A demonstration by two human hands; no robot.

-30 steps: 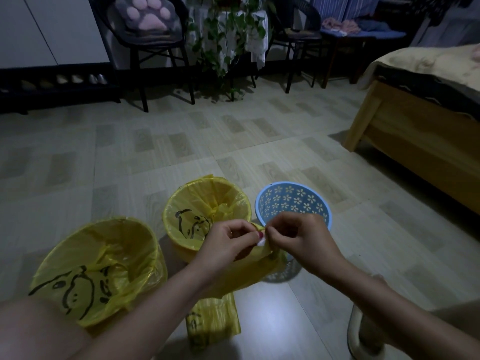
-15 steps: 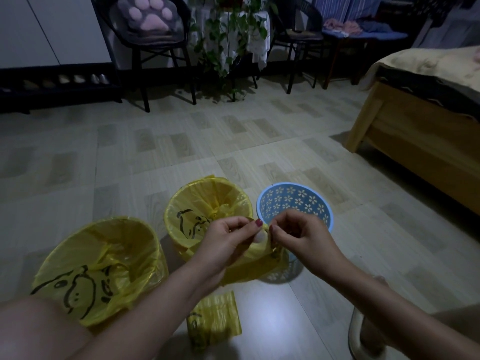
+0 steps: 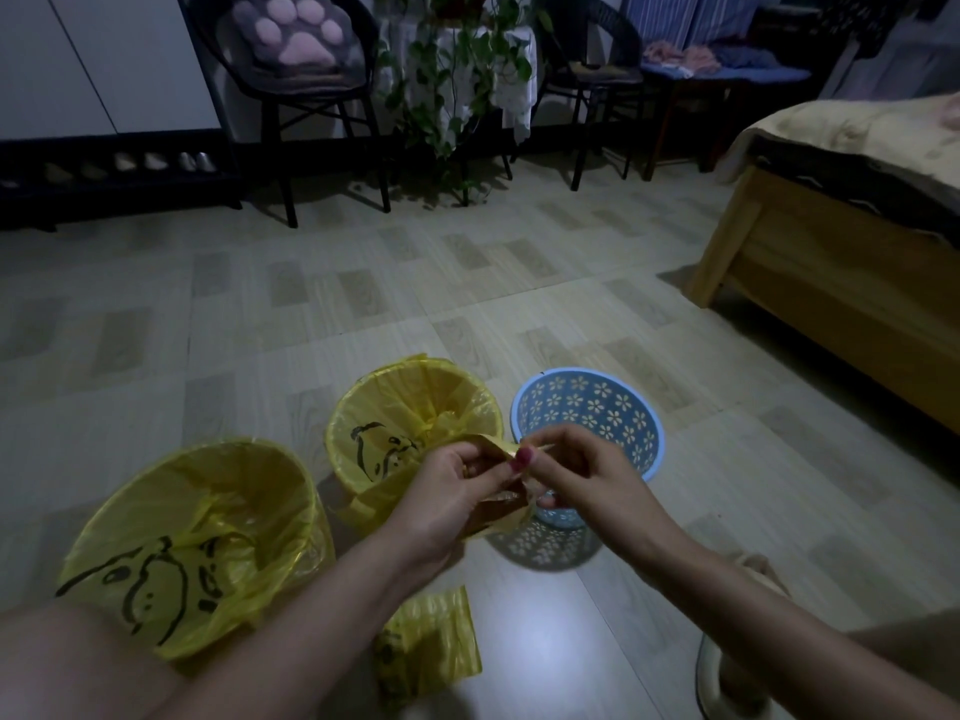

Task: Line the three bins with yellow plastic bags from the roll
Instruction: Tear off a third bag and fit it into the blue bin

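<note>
Three bins stand on the floor. The near left bin (image 3: 208,537) and the middle bin (image 3: 410,407) each carry a yellow bag with a black cartoon print. The right bin (image 3: 613,407), blue with flower cut-outs, has no bag in it. In front of it my left hand (image 3: 452,491) and my right hand (image 3: 587,475) pinch the top edge of a loose yellow bag (image 3: 498,511), fingertips close together. The bag hangs crumpled below my hands. A flat folded stack of yellow bags (image 3: 426,646) lies on the floor under my left forearm.
A wooden bed frame (image 3: 841,283) stands at the right. Two dark chairs (image 3: 301,96), a trailing plant (image 3: 452,80) and a low shoe rack (image 3: 104,168) line the back wall. Tiled floor (image 3: 363,283) stretches between them and the bins. My knees show at both lower corners.
My hands have kept working at the bag's top edge, and its mouth has begun to part. More of the bag has bunched up off the floor under my hands.
</note>
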